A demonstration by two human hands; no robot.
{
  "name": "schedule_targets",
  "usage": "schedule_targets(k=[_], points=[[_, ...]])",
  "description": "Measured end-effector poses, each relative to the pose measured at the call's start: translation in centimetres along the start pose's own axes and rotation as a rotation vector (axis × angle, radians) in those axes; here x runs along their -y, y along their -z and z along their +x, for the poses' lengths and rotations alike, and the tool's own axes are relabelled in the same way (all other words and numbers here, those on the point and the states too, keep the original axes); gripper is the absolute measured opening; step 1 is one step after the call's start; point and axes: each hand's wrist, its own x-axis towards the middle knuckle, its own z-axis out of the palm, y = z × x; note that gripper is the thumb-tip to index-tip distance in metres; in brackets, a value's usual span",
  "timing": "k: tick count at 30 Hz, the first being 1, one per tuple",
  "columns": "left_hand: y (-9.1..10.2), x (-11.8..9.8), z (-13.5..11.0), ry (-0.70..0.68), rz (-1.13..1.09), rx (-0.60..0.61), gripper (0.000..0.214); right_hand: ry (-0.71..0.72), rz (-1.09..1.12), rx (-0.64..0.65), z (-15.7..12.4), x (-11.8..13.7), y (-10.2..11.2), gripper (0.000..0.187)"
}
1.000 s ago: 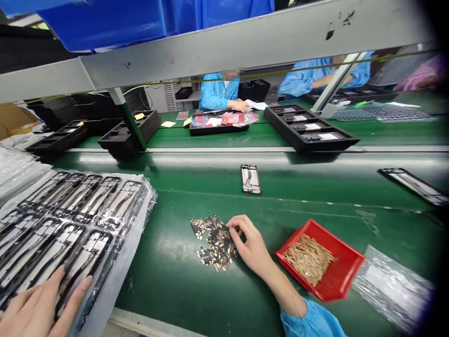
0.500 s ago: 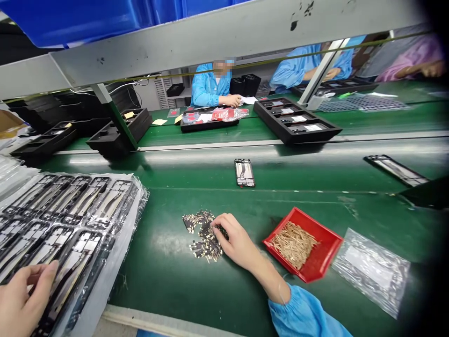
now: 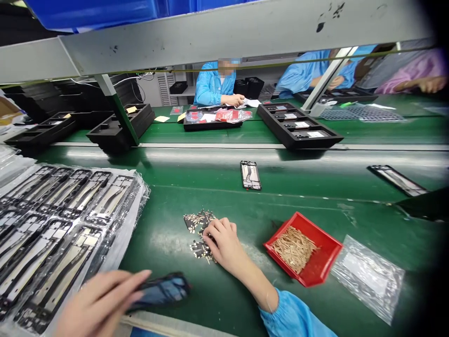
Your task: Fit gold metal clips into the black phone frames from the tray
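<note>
My left hand (image 3: 100, 302), smeared by motion, grips a dark phone frame (image 3: 164, 290) by one end above the front edge of the green bench. To its left a clear plastic tray (image 3: 140, 196) carries rows of phone frames (image 3: 110, 199). My right hand (image 3: 226, 245) rests at a heap of small black strips with gold-coloured ends (image 3: 196, 222). Its fingers are curled down and close together; what lies between the fingertips is hidden.
Right of my right hand stands a red scoop-shaped bin (image 3: 321, 264) of thin copper-coloured pieces, beside a clear plastic bag (image 3: 372, 276). Farther back lie two phone frames (image 3: 250, 175). Black trays (image 3: 301, 135) and co-workers in blue (image 3: 213, 86) are across the bench; a grey beam (image 3: 224, 35) spans above.
My left hand has moved right from the plastic tray and now carries a phone frame over the bench edge. My right hand has stayed at the heap, its fingers drawn closer together.
</note>
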Motion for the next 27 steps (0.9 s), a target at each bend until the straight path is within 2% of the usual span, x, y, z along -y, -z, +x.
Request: schedule_targets(k=[1, 3, 5, 7, 8, 13, 19, 21, 24, 27], points=[[-2.4, -0.7, 0.6, -0.040, -0.044, 0.061, 0.032, -0.007, 0.018, -0.017, 0.0, -0.1, 0.2, 0.013], [-7.0, -1.7, 1.7, -0.142, -0.197, 0.288, 0.030, -0.027, 0.054, -0.057, -0.1, -0.5, 0.8, 0.014], [-10.6, -2.3, 2.5, -0.181, -0.276, 0.423, 0.030, -0.051, 0.083, -0.097, -0.4, -0.9, 1.3, 0.016], [-12.9, -2.8, 3.1, -0.195, -0.328, 0.465, 0.027, -0.065, 0.105, -0.124, -0.9, -1.2, 1.6, 0.017], [-13.6, -3.1, 3.5, -0.176, -0.347, 0.444, 0.025, -0.063, 0.114, -0.126, -1.1, -1.2, 1.7, 0.017], [-15.2, -3.6, 6.1, 0.166, -0.346, 0.195, 0.029, 0.022, 0.153, -0.041, -1.6, -0.1, 1.2, 0.013], [-16.7, -1.5, 8.5, 0.130, -0.412, 0.232, 0.035, 0.051, 0.141, 0.018, -1.3, 0.4, 0.1, 0.010], [-16.9, -0.9, 8.5, 0.168, -0.438, 0.195, 0.037, 0.027, 0.119, 0.004, -1.4, 0.3, 0.0, 0.009], [-16.9, -0.4, 8.4, 0.268, -0.480, 0.106, 0.038, -0.014, 0.061, -0.056, -1.7, 0.5, 0.0, 0.020], [-16.9, -0.4, 8.2, 0.333, -0.545, 0.052, 0.038, -0.014, 0.125, -0.051, -1.9, 1.1, 0.1, 0.020]])
